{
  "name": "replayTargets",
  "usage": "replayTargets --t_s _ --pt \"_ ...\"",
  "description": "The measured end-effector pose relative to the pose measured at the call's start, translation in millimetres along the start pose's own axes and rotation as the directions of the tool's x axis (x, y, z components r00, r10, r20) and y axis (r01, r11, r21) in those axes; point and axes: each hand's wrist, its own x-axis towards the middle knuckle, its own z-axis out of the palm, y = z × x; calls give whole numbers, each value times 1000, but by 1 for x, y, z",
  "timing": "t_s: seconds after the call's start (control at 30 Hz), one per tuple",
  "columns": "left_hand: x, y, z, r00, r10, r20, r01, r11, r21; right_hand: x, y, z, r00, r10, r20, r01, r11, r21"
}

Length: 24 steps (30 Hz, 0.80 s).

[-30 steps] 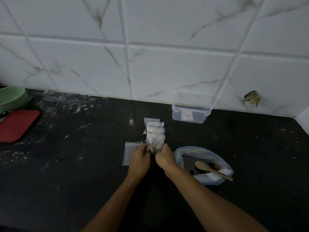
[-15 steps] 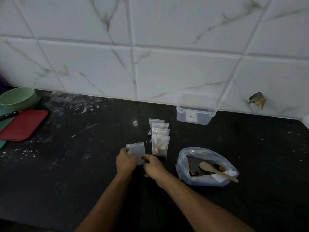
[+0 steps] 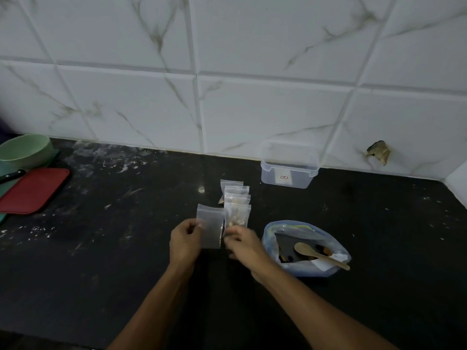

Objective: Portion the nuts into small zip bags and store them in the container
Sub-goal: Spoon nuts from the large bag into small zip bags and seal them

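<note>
An empty small zip bag (image 3: 211, 224) is held above the black counter between my two hands. My left hand (image 3: 185, 242) pinches its left edge. My right hand (image 3: 241, 242) is blurred at the bag's lower right edge, fingers curled there. Just beyond lies a row of several filled small zip bags (image 3: 236, 207) with nuts inside. To the right a large open bag of nuts (image 3: 304, 248) holds a wooden spoon (image 3: 319, 252). A clear plastic container (image 3: 289, 169) stands open against the tiled wall.
At the far left sit a green bowl (image 3: 25, 150), a red tray (image 3: 32, 189) and a black knife handle (image 3: 11, 176). The black counter (image 3: 113, 248) is streaked with white dust. A tiled wall rises behind; a corner juts in at right.
Both hands left the nearest filled bag and moved left to the empty bag, which is now lifted off the counter between them.
</note>
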Motion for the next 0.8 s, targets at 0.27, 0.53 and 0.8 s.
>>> replayTargets --t_s 0.27,0.53,0.8 --pt "-24 44 24 934 99 344 -89 995 -46 -23 -22 -82 970 -103 -219 98 995 -31" --pt "-48 59 65 865 133 485 -154 988 3 -61 -12 -124 961 -129 -244 58 959 -278" --pt "-82 62 102 876 304 373 -335 942 20 -83 6 -129 906 -77 -417 14 988 -154"
